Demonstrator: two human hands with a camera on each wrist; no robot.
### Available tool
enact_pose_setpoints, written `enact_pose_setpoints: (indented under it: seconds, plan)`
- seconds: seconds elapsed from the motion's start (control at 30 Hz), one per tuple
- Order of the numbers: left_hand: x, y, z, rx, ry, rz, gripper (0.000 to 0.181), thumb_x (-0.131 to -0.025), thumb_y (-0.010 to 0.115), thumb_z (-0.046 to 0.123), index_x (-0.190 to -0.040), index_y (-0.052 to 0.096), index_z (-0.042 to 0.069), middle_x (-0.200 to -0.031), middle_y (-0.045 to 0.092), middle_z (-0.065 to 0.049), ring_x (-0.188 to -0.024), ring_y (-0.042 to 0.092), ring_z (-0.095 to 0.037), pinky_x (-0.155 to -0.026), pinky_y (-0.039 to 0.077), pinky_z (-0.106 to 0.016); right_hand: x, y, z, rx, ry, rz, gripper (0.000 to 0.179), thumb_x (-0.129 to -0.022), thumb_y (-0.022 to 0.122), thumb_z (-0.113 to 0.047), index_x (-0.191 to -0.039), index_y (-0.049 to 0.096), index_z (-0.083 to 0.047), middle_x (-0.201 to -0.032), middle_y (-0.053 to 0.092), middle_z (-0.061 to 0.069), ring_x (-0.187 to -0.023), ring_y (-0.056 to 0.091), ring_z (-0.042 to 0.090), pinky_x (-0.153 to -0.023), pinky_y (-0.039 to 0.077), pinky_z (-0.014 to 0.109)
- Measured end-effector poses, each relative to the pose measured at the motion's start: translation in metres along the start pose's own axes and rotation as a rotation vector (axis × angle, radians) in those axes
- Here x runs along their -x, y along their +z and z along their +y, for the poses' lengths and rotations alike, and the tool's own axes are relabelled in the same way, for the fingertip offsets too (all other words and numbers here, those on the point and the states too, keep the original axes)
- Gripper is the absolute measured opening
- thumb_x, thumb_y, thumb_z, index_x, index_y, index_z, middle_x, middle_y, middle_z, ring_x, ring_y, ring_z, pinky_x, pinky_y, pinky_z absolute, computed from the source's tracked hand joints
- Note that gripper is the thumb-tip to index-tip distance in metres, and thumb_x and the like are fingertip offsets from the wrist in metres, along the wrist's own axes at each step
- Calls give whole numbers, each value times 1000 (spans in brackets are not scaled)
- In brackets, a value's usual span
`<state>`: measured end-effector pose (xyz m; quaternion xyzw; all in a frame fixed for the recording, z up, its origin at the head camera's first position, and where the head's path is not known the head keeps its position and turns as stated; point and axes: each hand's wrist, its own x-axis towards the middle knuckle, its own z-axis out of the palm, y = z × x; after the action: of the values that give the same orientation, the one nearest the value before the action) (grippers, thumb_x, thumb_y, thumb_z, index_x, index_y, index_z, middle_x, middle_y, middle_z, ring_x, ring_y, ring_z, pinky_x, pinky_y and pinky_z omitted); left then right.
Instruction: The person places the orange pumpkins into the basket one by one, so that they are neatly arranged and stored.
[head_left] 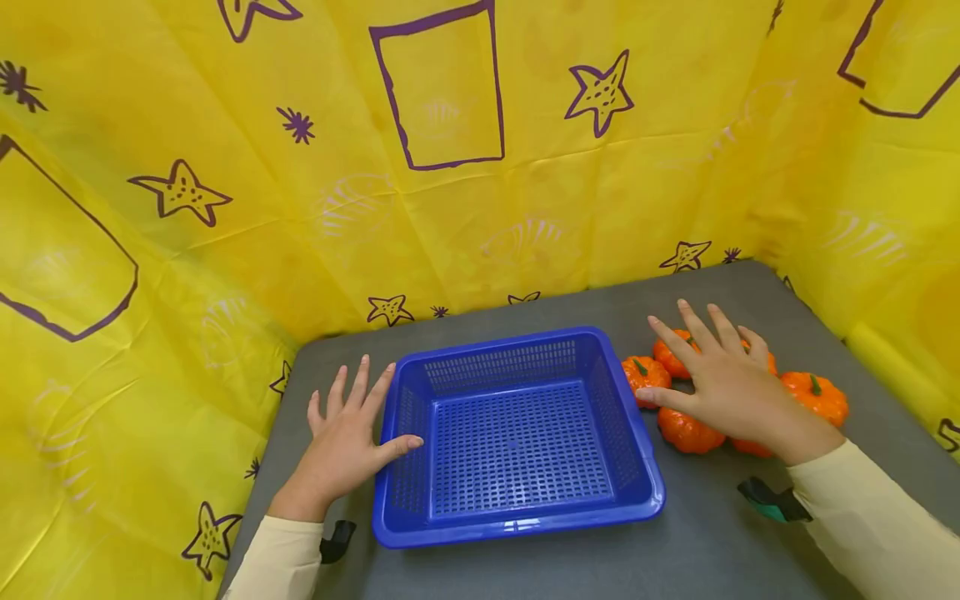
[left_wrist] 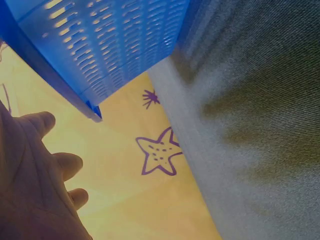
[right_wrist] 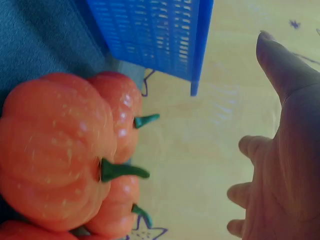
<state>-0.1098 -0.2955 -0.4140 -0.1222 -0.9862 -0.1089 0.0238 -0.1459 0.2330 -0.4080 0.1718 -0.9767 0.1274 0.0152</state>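
A blue plastic basket (head_left: 517,527) with slotted walls stands on the grey table, nothing inside it. My left hand (head_left: 341,446) is spread at the basket's left rim, fingers straight; whether it touches the rim I cannot tell. In the left wrist view that hand (left_wrist: 30,175) appears beside the basket wall (left_wrist: 115,45). Over a cluster of orange pumpkins (head_left: 690,432) hovers my right hand (head_left: 731,387), fingers spread, holding nothing. The right wrist view has a large pumpkin (right_wrist: 55,150) with a green stem below the right hand (right_wrist: 280,165), apart from it. The hand partly hides several pumpkins.
The grey table (head_left: 525,571) has rounded back corners. A yellow cloth (head_left: 465,225) with purple starfish drawings hangs behind it and along both sides. The pumpkins sit close to the basket's right side. Dark straps (head_left: 772,500) show under the wrists.
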Motion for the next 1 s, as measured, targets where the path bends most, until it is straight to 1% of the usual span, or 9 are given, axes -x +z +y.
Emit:
enact_pose_setpoints:
  seconds: [0.17, 0.3, 0.47, 0.53, 0.67, 0.87, 0.93, 1.0]
  plan:
    - [0, 2, -1, 15, -9, 4, 112, -93, 74, 70, -177, 12, 30, -181, -2, -15, -162, -5, -49, -115, -6, -82, 7, -1, 14, -34, 44, 25, 109, -97, 63, -77, -177, 7, -29, -180, -8, 20, -159, -8, 56, -110, 8, 82]
    - [1, 4, -3, 52, -14, 21, 111, -93, 76, 66, -177, 15, 27, -181, 0, -15, -161, -2, -51, -114, -5, -82, 16, 0, 28, -87, 92, 51, 107, -100, 64, -71, -177, 6, -26, -179, -9, 22, -158, -6, 58, -105, 9, 82]
    - [1, 12, -7, 92, -24, 31, 109, -93, 78, 64, -177, 18, 27, -181, 3, -15, -160, 2, -52, -113, -4, -82, 27, 3, 47, -147, 134, 91, 106, -101, 67, -64, -177, 6, -22, -179, -7, 23, -157, -7, 60, -99, 9, 82]
    - [1, 16, -10, 117, -35, 34, 109, -93, 79, 62, -177, 18, 27, -181, 4, -15, -160, 4, -51, -114, -3, -81, 31, 4, 54, -159, 146, 111, 105, -102, 68, -62, -177, 7, -20, -179, -4, 25, -156, -5, 61, -97, 10, 82]
    - [0, 26, -16, 218, -45, 53, 104, -96, 78, 56, -177, 19, 25, -180, 10, -17, -159, 8, -52, -114, 0, -78, 40, 6, 70, -183, 181, 151, 102, -103, 68, -57, -177, 8, -18, -178, 0, 28, -153, 1, 66, -91, 14, 83]
    - [-1, 42, -23, 432, -46, 95, 96, -101, 74, 47, -176, 22, 19, -178, 19, -18, -157, 14, -50, -112, 3, -74, 54, 12, 95, -228, 279, 206, 100, -105, 68, -53, -176, 10, -14, -176, 4, 32, -149, 7, 70, -82, 16, 84]
    - [-1, 47, -23, 504, -60, 102, 94, -101, 73, 44, -176, 22, 19, -176, 24, -20, -156, 18, -50, -112, 4, -74, 59, 15, 103, -242, 309, 221, 100, -105, 68, -51, -176, 10, -12, -174, 7, 34, -148, 9, 71, -79, 16, 84]
    - [-1, 52, -23, 584, -88, 99, 91, -102, 71, 40, -175, 22, 19, -175, 27, -21, -155, 19, -51, -113, 6, -76, 63, 18, 112, -258, 332, 244, 98, -105, 68, -48, -175, 11, -9, -173, 11, 36, -146, 11, 73, -78, 16, 85]
